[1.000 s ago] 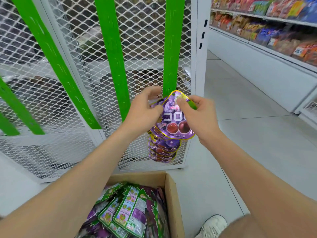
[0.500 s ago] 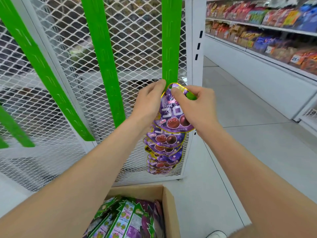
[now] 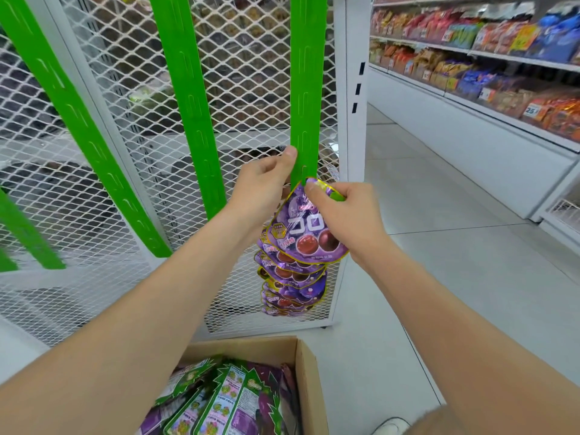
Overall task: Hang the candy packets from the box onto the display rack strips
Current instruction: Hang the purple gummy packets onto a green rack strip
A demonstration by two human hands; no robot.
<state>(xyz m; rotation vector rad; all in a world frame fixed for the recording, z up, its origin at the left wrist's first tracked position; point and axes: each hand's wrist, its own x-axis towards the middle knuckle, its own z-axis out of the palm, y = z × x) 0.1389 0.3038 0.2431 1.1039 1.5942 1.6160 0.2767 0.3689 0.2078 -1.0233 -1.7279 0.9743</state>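
Observation:
A purple candy packet (image 3: 306,237) with a gold rim is pinched at its top by my right hand (image 3: 342,211), pressed against the rightmost green strip (image 3: 307,89). My left hand (image 3: 266,186) grips that strip's left edge, thumb up along it, just above the packet. Below hang several more purple packets (image 3: 292,287) in an overlapping column on the same strip. The cardboard box (image 3: 306,365) at bottom centre holds green and purple packets (image 3: 219,400).
Two more bare green strips (image 3: 188,105) (image 3: 72,120) hang slanted on the white mesh rack (image 3: 244,73). A white upright post (image 3: 356,89) bounds the rack on the right. Stocked snack shelves (image 3: 489,58) line the aisle. A shoe (image 3: 389,426) shows beside the box.
Both hands have risen a little along the strip with the packet. My left hand shifted from the packet's side to gripping the strip's edge. The camera tilted upward slightly.

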